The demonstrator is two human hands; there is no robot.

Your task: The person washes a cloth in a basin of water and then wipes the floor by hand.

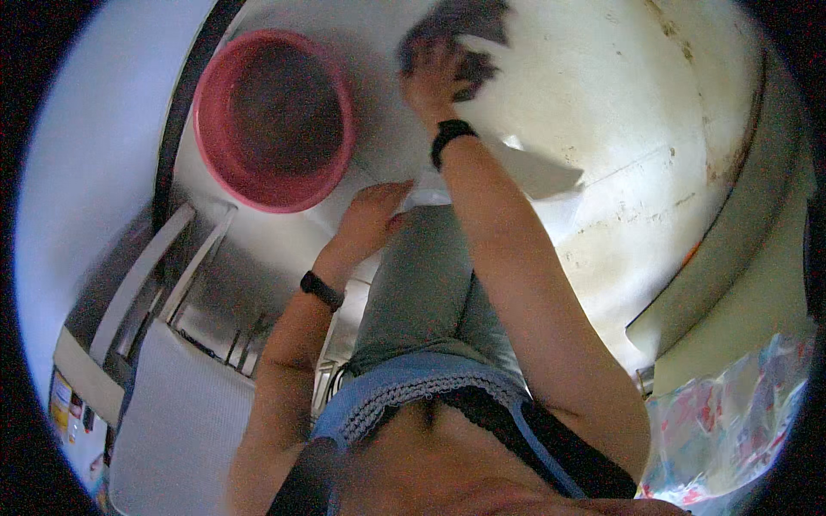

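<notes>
My right hand [433, 74], blurred by motion, grips a dark piece of cloth [464, 22] above the pale tabletop. A black band circles that wrist. My left hand [374, 209] is low in front of my lap, its fingers pointing right. Its fingertips are close to a white sheet or thin plastic [429, 195]; whether they pinch it cannot be told. Partly under my right forearm lies a pale flat piece [548, 175] with a pointed corner. To the left of both hands stands a round pink plastic tub [208, 138], dark and shadowed inside.
The pale tabletop [645, 129] bears brown stains and a dark curved edge at right. A light mesh-textured chair [181, 419] stands at lower left beside white metal bars [139, 284]. Clear plastic with coloured print [723, 419] is at lower right.
</notes>
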